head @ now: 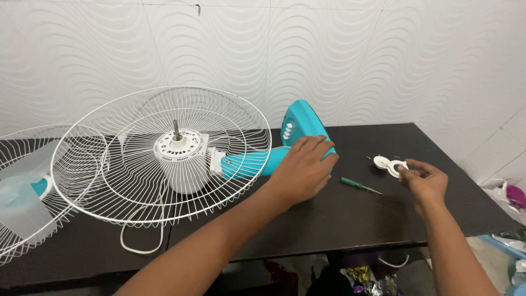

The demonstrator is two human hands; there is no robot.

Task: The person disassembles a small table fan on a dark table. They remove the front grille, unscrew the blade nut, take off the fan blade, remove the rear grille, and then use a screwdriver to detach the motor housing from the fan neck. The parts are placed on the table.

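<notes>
A teal and white fan [246, 161] lies on its side on a dark table [361, 219], with its white wire rear guard [164, 153] facing up and the motor shaft standing in the middle. My left hand [301, 170] rests flat on the fan's teal base, fingers spread. My right hand [424, 180] pinches a small white ring-shaped plastic nut [395, 167] at the table's right side. A second white round piece [381, 161] lies just left of it. A green-handled screwdriver [359, 185] lies between my hands.
Another wire guard with translucent fan blades [24, 186] lies at the far left. The fan's white cord [142, 241] loops over the front edge. A textured white wall stands behind. Bags and clutter [509, 197] sit on the floor at the right and under the table.
</notes>
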